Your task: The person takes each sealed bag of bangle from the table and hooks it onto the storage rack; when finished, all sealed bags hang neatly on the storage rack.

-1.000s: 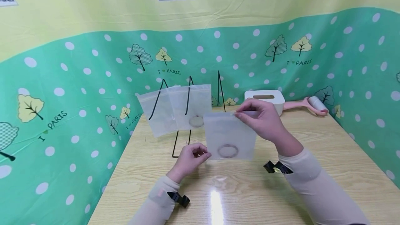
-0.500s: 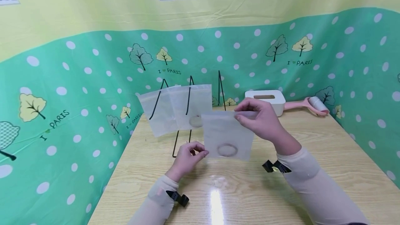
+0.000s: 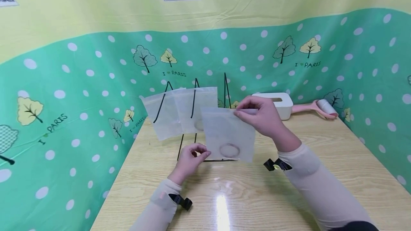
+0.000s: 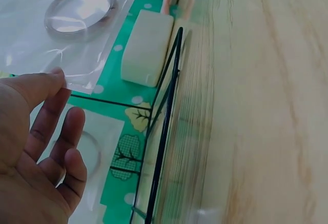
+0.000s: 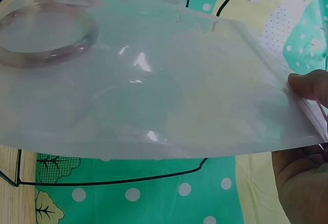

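Observation:
A frosted zip bag [image 3: 221, 127] hangs upright in front of a black wire rack [image 3: 225, 88], with a clear pinkish bangle [image 5: 51, 58] lying at its bottom. My right hand [image 3: 264, 117] pinches the bag's top edge between thumb and fingers. At the lower left corner, my left hand [image 4: 38, 147] pinches the film between thumb and index finger, its other fingers loosely bent. Two similar bags hang on the rack's left and middle prongs: a tilted left bag [image 3: 162, 113] and a middle bag [image 3: 205, 99], the latter with a ring shape partly covered by the held bag.
A white tissue box [image 3: 284, 109] stands at the back right of the wooden table [image 3: 154, 195]. Beside it lies a pink lint roller [image 3: 325, 107]. Green and yellow printed cloth [image 3: 102, 70] encloses the table's back and sides.
Both hands have moved left and slightly up with the bag, which now overlaps more of the middle hanging bag. The rack's front base bar shows below the bag.

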{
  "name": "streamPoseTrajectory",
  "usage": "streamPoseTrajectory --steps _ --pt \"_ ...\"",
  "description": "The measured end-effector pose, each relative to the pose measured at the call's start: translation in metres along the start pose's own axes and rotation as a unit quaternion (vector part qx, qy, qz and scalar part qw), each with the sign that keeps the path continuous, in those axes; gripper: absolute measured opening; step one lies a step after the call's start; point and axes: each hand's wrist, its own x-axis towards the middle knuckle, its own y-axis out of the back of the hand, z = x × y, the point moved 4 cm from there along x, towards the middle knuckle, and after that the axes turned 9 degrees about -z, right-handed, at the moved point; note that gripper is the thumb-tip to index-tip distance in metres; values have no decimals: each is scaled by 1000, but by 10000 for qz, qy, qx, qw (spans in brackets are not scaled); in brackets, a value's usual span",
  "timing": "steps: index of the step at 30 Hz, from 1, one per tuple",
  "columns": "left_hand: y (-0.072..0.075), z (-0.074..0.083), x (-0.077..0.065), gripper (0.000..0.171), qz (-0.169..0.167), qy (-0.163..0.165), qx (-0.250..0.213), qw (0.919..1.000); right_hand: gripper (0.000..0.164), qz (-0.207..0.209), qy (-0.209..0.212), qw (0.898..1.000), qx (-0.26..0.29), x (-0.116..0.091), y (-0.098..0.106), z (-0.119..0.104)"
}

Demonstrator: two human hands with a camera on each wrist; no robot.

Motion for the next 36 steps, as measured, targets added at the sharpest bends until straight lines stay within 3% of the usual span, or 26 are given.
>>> streamPoseTrajectory --steps 6,17,27,36 --pt "5 -4 0 15 106 -69 13 9999 8 153 -148 9995 -220 6 -4 0" --pt "11 -9 10 7 134 100 69 9998 9 210 -252 9992 -210 17 -4 7" --pt "13 -19 28 5 253 102 39 9996 12 258 -411 9986 -190 27 0 20" --pt "15 -21 44 7 604 113 186 9979 16 275 -540 9981 -147 39 5 31"
